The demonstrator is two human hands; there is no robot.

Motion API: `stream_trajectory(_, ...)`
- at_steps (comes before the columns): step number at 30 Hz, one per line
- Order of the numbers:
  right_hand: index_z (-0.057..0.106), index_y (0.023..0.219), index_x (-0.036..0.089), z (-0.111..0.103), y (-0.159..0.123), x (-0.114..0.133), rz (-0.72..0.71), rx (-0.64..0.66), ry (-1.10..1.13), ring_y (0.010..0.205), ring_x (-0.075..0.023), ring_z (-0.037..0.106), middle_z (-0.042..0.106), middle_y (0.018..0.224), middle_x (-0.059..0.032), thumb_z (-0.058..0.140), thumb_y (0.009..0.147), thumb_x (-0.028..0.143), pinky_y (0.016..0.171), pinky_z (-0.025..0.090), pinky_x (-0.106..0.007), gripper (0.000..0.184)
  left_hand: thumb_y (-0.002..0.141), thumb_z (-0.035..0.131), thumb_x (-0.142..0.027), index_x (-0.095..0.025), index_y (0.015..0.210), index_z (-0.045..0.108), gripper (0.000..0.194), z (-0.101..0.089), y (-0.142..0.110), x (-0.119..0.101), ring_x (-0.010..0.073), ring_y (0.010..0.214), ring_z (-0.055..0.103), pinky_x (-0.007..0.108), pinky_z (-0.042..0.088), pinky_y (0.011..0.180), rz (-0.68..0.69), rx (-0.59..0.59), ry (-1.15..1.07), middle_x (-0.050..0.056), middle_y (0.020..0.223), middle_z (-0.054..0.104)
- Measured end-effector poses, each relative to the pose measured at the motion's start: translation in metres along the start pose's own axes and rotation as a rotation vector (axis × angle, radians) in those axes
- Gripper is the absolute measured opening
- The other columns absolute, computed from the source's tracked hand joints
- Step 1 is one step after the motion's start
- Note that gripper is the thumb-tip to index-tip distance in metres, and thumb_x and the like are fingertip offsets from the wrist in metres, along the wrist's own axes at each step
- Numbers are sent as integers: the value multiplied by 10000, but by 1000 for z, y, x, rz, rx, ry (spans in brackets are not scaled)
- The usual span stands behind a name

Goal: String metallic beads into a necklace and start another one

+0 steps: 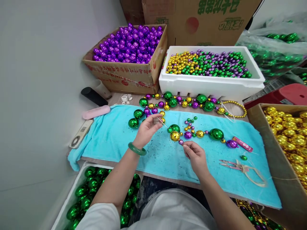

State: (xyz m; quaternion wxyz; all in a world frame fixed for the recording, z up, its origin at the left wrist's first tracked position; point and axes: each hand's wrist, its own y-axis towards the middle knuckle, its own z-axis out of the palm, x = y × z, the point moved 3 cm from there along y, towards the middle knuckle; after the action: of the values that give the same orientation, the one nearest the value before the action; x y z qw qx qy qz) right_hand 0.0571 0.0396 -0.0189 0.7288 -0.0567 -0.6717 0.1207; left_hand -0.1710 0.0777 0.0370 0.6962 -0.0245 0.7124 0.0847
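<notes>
My left hand (pixel 146 129), with a green bangle on the wrist, pinches a thin needle (pixel 164 122) above the turquoise towel (pixel 115 140). My right hand (pixel 195 155) pinches a small purple bead (pixel 181 141) at the end of a part-strung strand. Along that strand lie a gold ball (pixel 175 136), a green ball (pixel 174 128), a purple ball (pixel 187 134) and a large green ball (pixel 216 134). A finished bead strand (pixel 184 102) lies along the towel's far edge. Several small loose beads (pixel 189 123) sit between the strands.
Behind the towel stand a cardboard box of purple balls (pixel 129 43) and a white foam box of mixed small beads (pixel 206 64). On the right is a box of gold balls (pixel 287 134), and at lower left a tray of green balls (pixel 88 191). Thread snips (pixel 230 163) and a pink packet (pixel 242 143) lie on the towel's right side.
</notes>
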Motion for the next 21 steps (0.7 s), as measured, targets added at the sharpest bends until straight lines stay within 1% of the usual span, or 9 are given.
stream_trajectory(2,642,757,186,-1,2,-1,-1,-5,5,475,-96,400,476,525,34,706,708,440,443,315,-229,266,847,620,-322,-199,1018,701,225,-17,19,-5,230,1028,581,372,431,939,105,-61,445,86,1064,675)
stream_trajectory(3,637,758,187,-2,3,-2,-5,-7,6,472,-95,396,475,525,35,708,708,447,439,311,-229,273,872,575,-310,-192,1022,701,229,-25,31,-5,257,1093,553,407,387,999,133,-89,678,102,1107,667)
stream_trajectory(5,632,755,188,-4,4,-2,-10,-12,13,467,-94,390,473,523,37,713,706,458,434,308,-229,286,874,543,-286,-178,1065,690,264,-39,56,1,313,1151,513,467,337,1026,70,-55,1076,137,1152,656)
stream_trajectory(6,633,755,188,-5,4,-3,-9,-15,19,467,-94,389,472,523,37,715,706,461,434,310,-229,289,866,547,-292,-171,1074,688,279,-44,68,6,340,1167,496,488,330,1018,18,-11,1227,155,1161,656)
stream_trajectory(8,633,748,186,-7,5,-4,-1,-23,31,470,-94,394,472,526,36,719,706,458,437,313,-229,288,850,564,-337,-159,1061,689,303,-48,85,17,375,1173,485,507,329,991,-82,97,1435,182,1145,665)
stream_trajectory(11,637,743,183,-9,5,-6,10,-32,44,474,-93,402,473,530,36,720,708,451,442,307,-228,283,836,571,-409,-158,1031,688,339,-46,99,31,380,1172,500,494,329,972,-193,184,1555,190,1111,684)
stream_trajectory(15,638,744,181,-11,7,-6,20,-29,50,467,-94,406,473,524,38,719,704,445,445,297,-232,279,801,594,-417,-150,997,693,345,-42,106,36,385,1114,559,490,352,943,-260,196,1549,197,1068,697)
stream_trajectory(18,637,738,181,-12,8,-3,20,-34,46,462,-92,399,470,516,41,718,703,441,444,291,-233,275,802,585,-418,-152,1058,684,382,-40,106,30,378,1097,579,494,358,953,-223,179,1517,189,1080,689)
stream_trajectory(21,639,737,178,-13,9,-1,12,-44,54,467,-89,400,475,520,40,722,699,434,451,296,-231,272,865,501,-442,-170,1197,634,449,-36,98,16,311,1117,585,425,391,960,-74,75,1291,160,1181,655)
